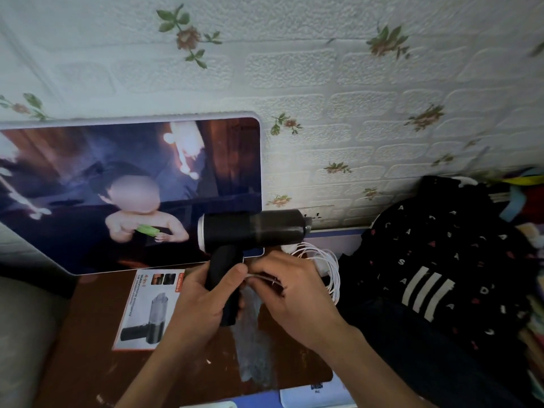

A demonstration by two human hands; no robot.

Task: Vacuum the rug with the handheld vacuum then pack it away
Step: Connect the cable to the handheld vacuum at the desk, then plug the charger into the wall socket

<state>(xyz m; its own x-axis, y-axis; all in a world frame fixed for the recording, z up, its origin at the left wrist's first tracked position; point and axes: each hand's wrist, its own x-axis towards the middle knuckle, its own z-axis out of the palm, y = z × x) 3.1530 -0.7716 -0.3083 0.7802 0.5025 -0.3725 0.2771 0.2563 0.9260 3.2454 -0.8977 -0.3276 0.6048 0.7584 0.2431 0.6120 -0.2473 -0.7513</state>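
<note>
1. Gripping the black handle of the handheld vacuum (253,228), the left hand (206,293) holds it at frame centre above a brown table (88,348), with the barrel level and its nozzle end toward 3 o'clock.
2. At 3 o'clock of the handle, the right hand (294,293) pinches a white cable (329,266) between thumb and fingers, close against the handle. The rest of the lead hangs in loose loops farther toward 3 o'clock.
3. The step appears to be freeing or stowing the cable ahead of packing. It is best done with the left hand steadying the handle while the right works close to the lead's end, since tugging on the loops could snag them.
4. The vacuum's printed box (147,307) lies flat at 8 o'clock of the hands, and a clear plastic bag (253,348) lies at 6 o'clock. No rug shows.
5. Counted: one vacuum, one cable, one box, one bag, two hands.
</note>
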